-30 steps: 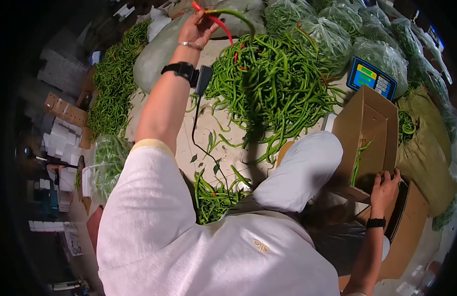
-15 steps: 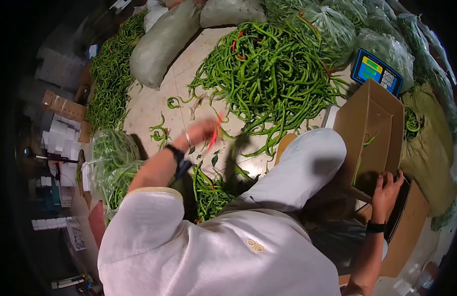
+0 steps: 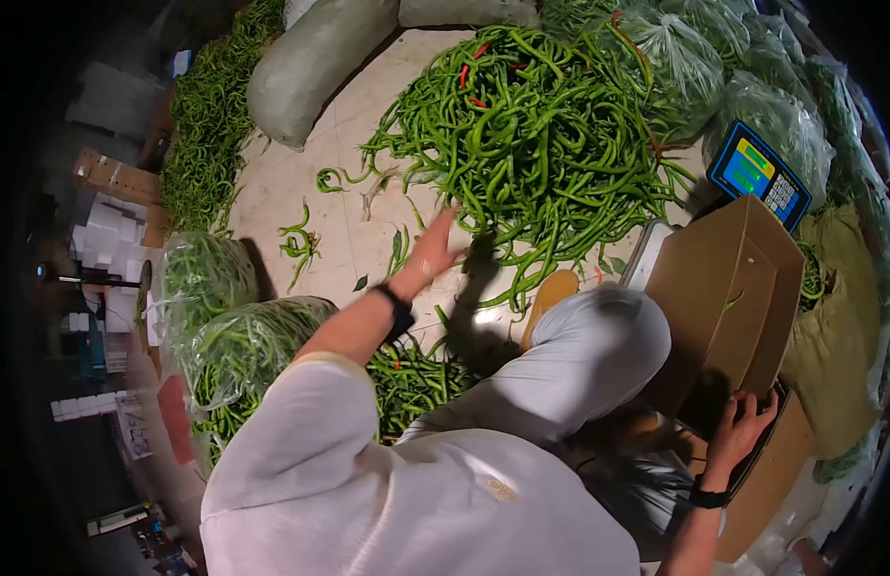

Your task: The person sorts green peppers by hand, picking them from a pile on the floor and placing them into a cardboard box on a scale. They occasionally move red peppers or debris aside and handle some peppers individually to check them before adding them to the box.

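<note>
My left hand (image 3: 433, 257) reaches over the floor by the near left edge of a large heap of long green chili peppers (image 3: 551, 144). Its fingers are stretched out with the thumb apart, and I see nothing held in it. On the right, my right hand (image 3: 741, 434) grips the near edge of a tilted cardboard box (image 3: 699, 269), fingers over the rim. A thin green pepper (image 3: 734, 300) lies inside that box. More green peppers (image 3: 416, 384) lie beside my left forearm.
A digital scale display (image 3: 760, 175) stands behind the box, its platform (image 3: 649, 254) partly under it. Plastic bags of peppers (image 3: 258, 346) sit at left, with a stuffed sack (image 3: 315, 72) beyond. A tan sack (image 3: 834, 336) is at right. Loose peppers (image 3: 299, 245) lie on the floor.
My left hand has moved right and toward the heap, and the red streak seen at it is gone. My right hand still holds the box edge. The view has shifted slightly.
</note>
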Motion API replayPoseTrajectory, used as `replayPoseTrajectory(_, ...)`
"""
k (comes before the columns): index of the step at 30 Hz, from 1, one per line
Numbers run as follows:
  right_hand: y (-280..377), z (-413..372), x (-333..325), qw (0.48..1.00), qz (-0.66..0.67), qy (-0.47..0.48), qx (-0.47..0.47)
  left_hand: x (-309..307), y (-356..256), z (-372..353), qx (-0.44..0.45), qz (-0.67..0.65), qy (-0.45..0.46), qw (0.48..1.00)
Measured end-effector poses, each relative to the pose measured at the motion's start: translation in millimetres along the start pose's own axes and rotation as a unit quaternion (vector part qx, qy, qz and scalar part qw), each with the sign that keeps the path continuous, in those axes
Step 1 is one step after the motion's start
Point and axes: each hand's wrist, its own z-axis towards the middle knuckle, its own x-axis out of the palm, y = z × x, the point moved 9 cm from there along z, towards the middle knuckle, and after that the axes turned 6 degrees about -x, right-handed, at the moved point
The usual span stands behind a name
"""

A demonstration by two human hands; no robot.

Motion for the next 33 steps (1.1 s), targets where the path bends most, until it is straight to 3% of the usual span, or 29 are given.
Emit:
replayPoseTrajectory(1,2,1,-1,1.000,-0.005,-0.001,-0.002,-22,-33,39,0.085,0.014,-0.106,0.991)
replayPoseTrajectory(2,4,1,-2,1.000,0.001,0.002,0.003,-36,-56,72,0.079,0.029,-0.148,0.985)
replayPoseTrajectory(4,7,4,-1,1.000,-0.001,0.018,0.019,-39,-84,130,0.065,0.057,-0.120,0.989)
replayPoseTrajectory(8,11,11,-1,0.999,0.007,0.023,0.033,9,-72,203,-0.072,0.112,-0.054,0.990)
replayPoseTrajectory(10,10,12,1,0.999,0.008,0.023,0.038,28,-95,189,-0.121,0.122,-0.031,0.985)
replayPoseTrajectory(11,9,12,2,0.999,0.010,0.024,0.043,42,-96,185,-0.083,0.134,-0.102,0.982)
replayPoseTrajectory(16,9,15,5,0.998,-0.017,0.048,0.049,58,-87,161,-0.036,0.221,-0.193,0.955)
replayPoseTrajectory(21,9,16,7,0.996,0.012,0.053,0.065,38,-73,191,-0.044,0.189,-0.125,0.973)
replayPoseTrajectory(23,6,16,7,0.996,0.016,0.048,0.073,36,-78,195,0.018,0.153,-0.126,0.980)
replayPoseTrajectory(27,6,14,6,0.997,0.020,0.035,0.071,49,-87,148,0.101,0.226,-0.174,0.953)
replayPoseTrajectory(33,5,12,5,0.998,0.006,0.022,0.050,43,-64,166,0.033,0.143,-0.098,0.984)
